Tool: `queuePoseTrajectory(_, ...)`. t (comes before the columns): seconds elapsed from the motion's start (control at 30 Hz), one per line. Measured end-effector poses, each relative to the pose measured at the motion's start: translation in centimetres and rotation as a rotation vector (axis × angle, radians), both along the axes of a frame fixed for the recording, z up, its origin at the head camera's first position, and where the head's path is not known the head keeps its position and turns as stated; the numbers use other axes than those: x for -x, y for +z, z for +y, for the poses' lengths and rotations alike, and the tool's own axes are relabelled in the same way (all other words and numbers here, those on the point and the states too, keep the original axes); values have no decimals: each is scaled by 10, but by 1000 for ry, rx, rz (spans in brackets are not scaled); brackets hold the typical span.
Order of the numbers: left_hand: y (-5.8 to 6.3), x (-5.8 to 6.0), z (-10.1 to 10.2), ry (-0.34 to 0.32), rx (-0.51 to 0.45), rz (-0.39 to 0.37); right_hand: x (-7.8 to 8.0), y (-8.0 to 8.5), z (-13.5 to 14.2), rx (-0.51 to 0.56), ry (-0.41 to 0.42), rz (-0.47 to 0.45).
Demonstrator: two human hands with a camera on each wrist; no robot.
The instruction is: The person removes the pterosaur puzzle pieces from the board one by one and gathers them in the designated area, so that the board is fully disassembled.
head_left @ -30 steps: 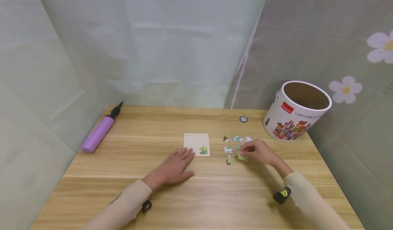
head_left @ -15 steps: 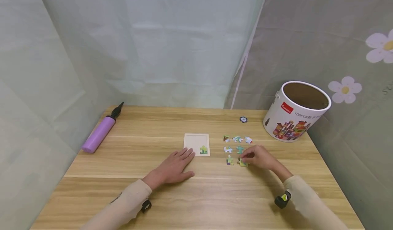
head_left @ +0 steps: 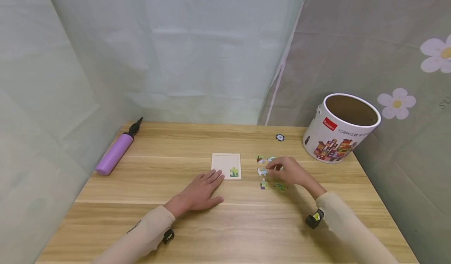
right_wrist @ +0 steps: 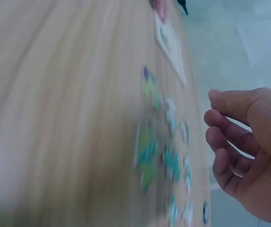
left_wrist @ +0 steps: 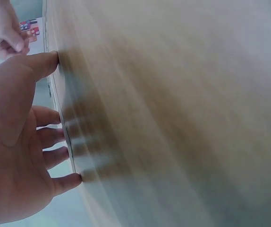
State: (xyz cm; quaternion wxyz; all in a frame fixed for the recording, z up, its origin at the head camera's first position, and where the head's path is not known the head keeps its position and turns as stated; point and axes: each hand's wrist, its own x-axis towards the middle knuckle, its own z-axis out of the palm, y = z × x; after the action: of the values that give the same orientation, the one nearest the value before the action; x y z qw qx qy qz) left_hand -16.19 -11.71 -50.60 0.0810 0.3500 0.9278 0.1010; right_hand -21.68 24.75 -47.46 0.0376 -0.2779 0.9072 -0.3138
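My left hand (head_left: 201, 191) lies flat with straight fingers, its fingertips on the near left corner of a square wooden puzzle tray (head_left: 220, 160). One green puzzle piece (head_left: 234, 172) sits in the tray's near right corner. To the right of it, loose jigsaw pieces lie in rough rows, among them a white-and-blue piece (head_left: 262, 171) and a green-and-purple one (head_left: 264, 184). Over these hovers my right hand (head_left: 290, 172), fingers loosely bent and nothing between them in the right wrist view. It hides some pieces in the head view. A green-yellow piece (right_wrist: 147, 153) lies below it.
A large white bucket (head_left: 338, 135) with printed blocks stands at the back right. Left of it lies a small dark round chip (head_left: 280, 137). A purple hand pump (head_left: 115, 153) with a black nozzle lies at the left edge. Fabric walls (head_left: 211, 60) enclose the wooden table (head_left: 169, 142).
My right hand slid the green-yellow piece toward me, let it go, then moved up and left over the other pieces. My left hand has stayed on the tray.
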Motion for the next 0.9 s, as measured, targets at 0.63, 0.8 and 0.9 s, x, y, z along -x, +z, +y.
queuePoseTrajectory(0.63,-1,1,2,6,20,-6,27,-18,-82,46,78,-94)
queuePoseTrajectory(0.8,-2,1,2,12,31,-1,28,-21,-93,6,69,-77)
queuePoseTrajectory(0.9,-2,1,2,12,27,2,29,-24,-97,-21,63,-64)
